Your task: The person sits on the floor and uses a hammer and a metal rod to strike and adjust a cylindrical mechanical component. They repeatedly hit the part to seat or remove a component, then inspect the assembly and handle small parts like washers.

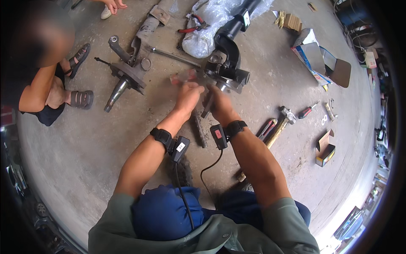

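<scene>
My left hand (188,98) is closed, raised beside a blurred red item (179,77); what it grips is hard to make out. My right hand (220,101) is closed around the steel spindle (206,111) of a black strut assembly (228,53), whose flanged hub (231,84) sits just beyond my fingers. A long metal bar (198,129) lies on the floor below my hands. Behind them lies a long socket wrench (169,55).
A worn strut assembly (127,80) lies left, near another person (38,89) squatting; another hand (115,6) shows above. Bubble wrap (198,44) with red pliers (188,29) lies behind. A hammer (287,116), screwdriver (305,112), open cartons (323,67) and small box (325,150) lie right.
</scene>
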`<action>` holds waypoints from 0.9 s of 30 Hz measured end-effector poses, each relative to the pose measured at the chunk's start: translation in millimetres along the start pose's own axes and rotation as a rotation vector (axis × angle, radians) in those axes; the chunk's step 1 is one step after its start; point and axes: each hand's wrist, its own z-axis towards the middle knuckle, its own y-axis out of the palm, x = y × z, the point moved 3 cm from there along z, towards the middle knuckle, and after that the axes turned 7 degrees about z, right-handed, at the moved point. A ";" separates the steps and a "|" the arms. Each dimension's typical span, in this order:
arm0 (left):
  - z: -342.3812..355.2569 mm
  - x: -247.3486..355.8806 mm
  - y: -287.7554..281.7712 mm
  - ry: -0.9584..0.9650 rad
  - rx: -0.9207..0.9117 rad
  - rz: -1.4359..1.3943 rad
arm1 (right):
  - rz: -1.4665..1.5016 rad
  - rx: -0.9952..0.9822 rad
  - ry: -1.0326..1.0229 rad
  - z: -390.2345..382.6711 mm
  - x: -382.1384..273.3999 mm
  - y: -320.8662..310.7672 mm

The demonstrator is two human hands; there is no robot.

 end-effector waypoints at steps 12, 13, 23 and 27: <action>-8.6 -15.3 -23.0 -0.004 0.084 -0.088 | -0.214 0.343 -0.056 -51.0 -25.5 -73.1; -6.2 -19.0 -24.1 0.011 0.072 -0.086 | -0.269 0.391 -0.071 -58.4 -33.8 -88.7; 10.8 -7.5 6.2 0.225 -0.033 0.337 | -0.388 0.455 -0.090 -81.7 -74.8 -163.9; -6.3 86.8 54.8 0.454 -0.216 0.978 | -0.357 0.417 -0.129 -84.1 -75.1 -177.0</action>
